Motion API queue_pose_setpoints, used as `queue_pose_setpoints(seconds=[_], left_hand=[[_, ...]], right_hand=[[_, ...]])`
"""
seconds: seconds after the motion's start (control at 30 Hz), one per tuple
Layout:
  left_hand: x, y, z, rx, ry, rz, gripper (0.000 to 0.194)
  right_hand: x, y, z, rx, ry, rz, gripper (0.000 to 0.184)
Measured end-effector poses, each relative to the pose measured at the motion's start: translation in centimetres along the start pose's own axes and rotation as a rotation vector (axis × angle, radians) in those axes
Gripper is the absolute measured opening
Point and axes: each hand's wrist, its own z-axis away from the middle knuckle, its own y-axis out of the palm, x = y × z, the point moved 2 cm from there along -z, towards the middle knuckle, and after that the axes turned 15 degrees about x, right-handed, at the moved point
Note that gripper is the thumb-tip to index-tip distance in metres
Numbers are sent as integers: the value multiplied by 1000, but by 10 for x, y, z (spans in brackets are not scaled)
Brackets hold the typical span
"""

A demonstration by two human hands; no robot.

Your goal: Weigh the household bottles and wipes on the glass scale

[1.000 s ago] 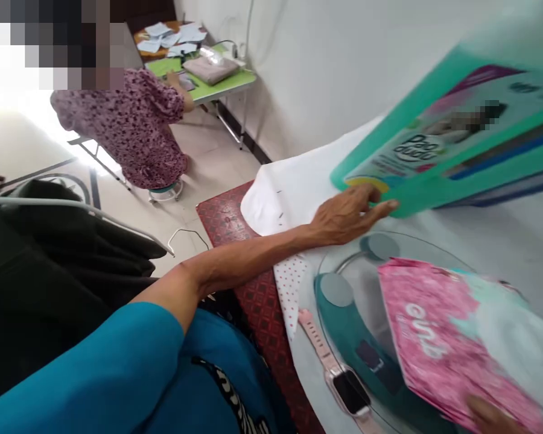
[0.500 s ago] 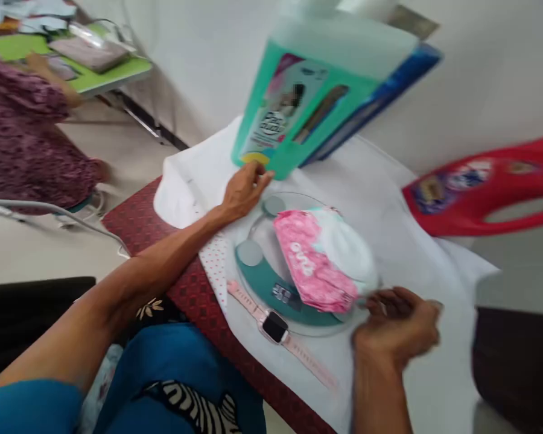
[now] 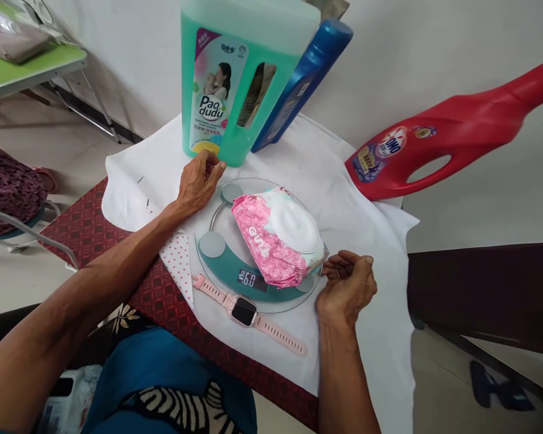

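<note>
Right hand (image 3: 346,292): fingers loosely curled, thumb apart, no clamp formed; fingertips at the end of 1 pink-and-white soft plastic pack (image 3: 274,247). The pack rests on the round clear-glass scale (image 3: 215,264), left of this grip; placement appears complete, fingertip clearance unconfirmed. Left hand (image 3: 196,184): at the base of 1 green translucent plastic bottle (image 3: 262,36); pinch closure cannot be determined.

Right hand (image 3: 346,289): gone from on top of the pack's near end to palm up at the right rim of the scale (image 3: 219,262), fingers by the pack (image 3: 278,238)
Display (image 3: 252,280): dark at first, now lit on the scale
Red bottle (image 3: 438,138): come into view right of the scale
Slippers (image 3: 500,389): now visible, far right of the scale
</note>
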Motion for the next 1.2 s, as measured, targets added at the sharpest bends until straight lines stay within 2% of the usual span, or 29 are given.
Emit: queue_pose_setpoints(seconds=[0.27, 0.4, 0.47, 0.6, 0.67, 0.73, 0.83, 1.03, 1.1, 1.2], left_hand=[[1, 0, 0, 0, 8, -10, 26], [0, -1, 1, -25, -7, 10, 24], [0, -1, 1, -18, -32, 20, 24], [-2, 0, 2, -24, -50, 37, 23], [-3, -1, 2, -30, -54, 48, 24], [-3, -2, 2, -27, -66, 56, 25], [-4, -3, 2, -13, -100, 59, 24], [-4, -1, 1, -10, -129, 72, 25], [-3, 0, 1, -3, -141, 76, 27], [-2, 0, -1, -3, -148, 77, 29]], right_hand=[[2, 1, 2, 0, -10, 0, 54], [24, 1, 12, 29, -162, 143, 49], [44, 6, 19, 157, -253, 242, 56], [80, 32, 30, 485, -279, 539, 101], [89, 47, 32, 565, -216, 653, 98], [92, 57, 31, 626, -123, 686, 78], [87, 58, 27, 655, -9, 595, 59], [85, 51, 6, 595, 252, -45, 60], [92, 60, -13, 524, 241, -165, 58], [101, 89, -57, 391, 92, -202, 54]])
